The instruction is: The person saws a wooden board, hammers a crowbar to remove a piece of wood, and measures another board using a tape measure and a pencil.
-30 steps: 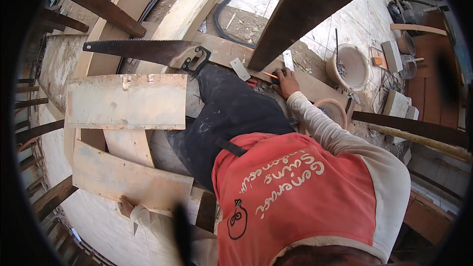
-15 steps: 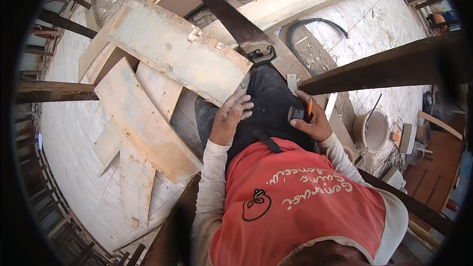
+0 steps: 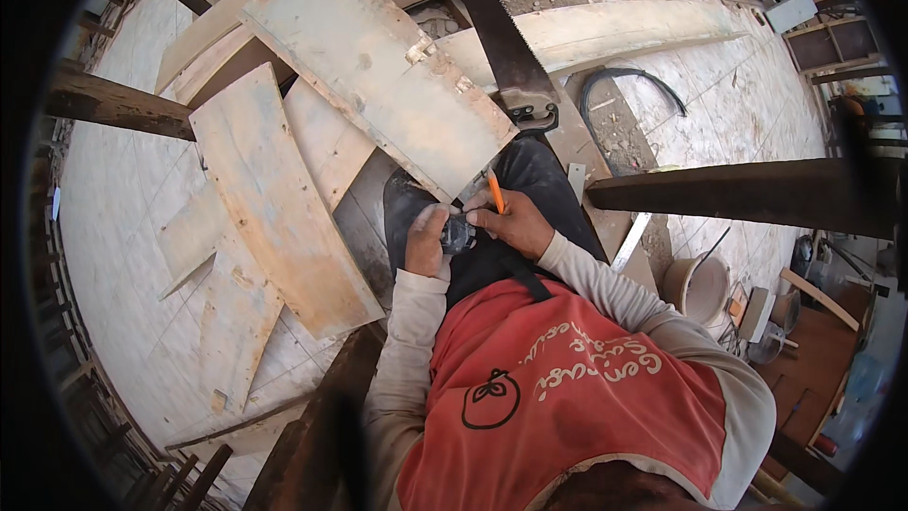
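Over my lap, my left hand (image 3: 427,240) is closed round a dark, compact tape measure (image 3: 458,234). My right hand (image 3: 515,223) meets it from the other side, thumb and fingertips at the case. An orange pencil (image 3: 497,193) sticks up between the right fingers, its tip pointing away from me. Just beyond both hands lies the near end of a wide pale board (image 3: 378,66), worn and chipped along its right edge. A handsaw (image 3: 511,47) with a dark blade rests beside that board's right side, handle toward me. Whether any tape is pulled out I cannot tell.
Several cut boards (image 3: 279,208) lie overlapped on the left. A dark wooden beam (image 3: 738,191) juts in from the right. Coiled black cable (image 3: 619,76) lies beyond it, and a bucket (image 3: 698,289) stands at the right. A long board (image 3: 605,33) lies farther off.
My right hand has moved left from my right thigh with the pencil and tape measure. Both hands now meet at the tape measure, with the left hand closed on it.
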Action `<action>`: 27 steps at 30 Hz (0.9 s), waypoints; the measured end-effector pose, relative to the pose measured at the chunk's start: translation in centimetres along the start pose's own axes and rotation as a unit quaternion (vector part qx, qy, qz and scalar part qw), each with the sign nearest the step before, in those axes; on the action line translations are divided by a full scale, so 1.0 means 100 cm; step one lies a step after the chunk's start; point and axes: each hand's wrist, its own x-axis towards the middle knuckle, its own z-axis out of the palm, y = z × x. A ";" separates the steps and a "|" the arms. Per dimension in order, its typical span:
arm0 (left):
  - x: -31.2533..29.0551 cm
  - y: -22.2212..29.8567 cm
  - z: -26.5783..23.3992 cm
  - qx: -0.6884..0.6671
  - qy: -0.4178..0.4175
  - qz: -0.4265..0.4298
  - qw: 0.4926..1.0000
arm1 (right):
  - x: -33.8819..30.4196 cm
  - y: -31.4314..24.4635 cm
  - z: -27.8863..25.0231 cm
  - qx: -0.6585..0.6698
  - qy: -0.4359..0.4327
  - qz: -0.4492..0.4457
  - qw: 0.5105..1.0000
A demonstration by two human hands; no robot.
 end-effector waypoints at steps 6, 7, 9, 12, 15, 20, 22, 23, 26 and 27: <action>0.011 -0.002 -0.001 0.424 0.013 0.252 0.870 | 0.014 0.001 0.002 0.069 0.030 0.023 0.997; 0.011 0.006 0.005 0.463 -0.003 0.252 0.850 | 0.016 0.001 0.000 0.083 0.033 0.028 0.996; 0.008 0.023 0.016 0.499 -0.020 0.249 0.829 | 0.023 -0.002 0.002 0.060 0.037 0.038 0.997; 0.003 0.051 0.024 0.497 0.005 0.106 0.861 | 0.036 -0.003 0.003 0.039 0.060 0.030 0.997; 0.013 0.053 -0.005 0.511 0.046 0.236 0.826 | 0.053 -0.016 -0.006 0.105 0.108 0.007 0.989; 0.033 0.073 -0.047 0.578 0.089 0.100 0.805 | 0.102 -0.018 -0.030 0.087 0.140 0.002 0.986; 0.042 0.078 -0.043 0.602 0.104 0.106 0.785 | 0.123 -0.011 -0.027 0.056 0.164 -0.012 0.985; 0.046 0.079 -0.041 0.626 0.119 0.115 0.762 | 0.131 -0.009 -0.024 0.025 0.188 -0.030 0.981; 0.056 0.078 -0.043 0.619 0.118 0.089 0.771 | 0.151 -0.001 -0.018 -0.024 0.230 -0.049 0.972; 0.059 0.077 -0.045 0.623 0.117 0.081 0.769 | 0.156 0.003 -0.016 -0.073 0.255 -0.083 0.961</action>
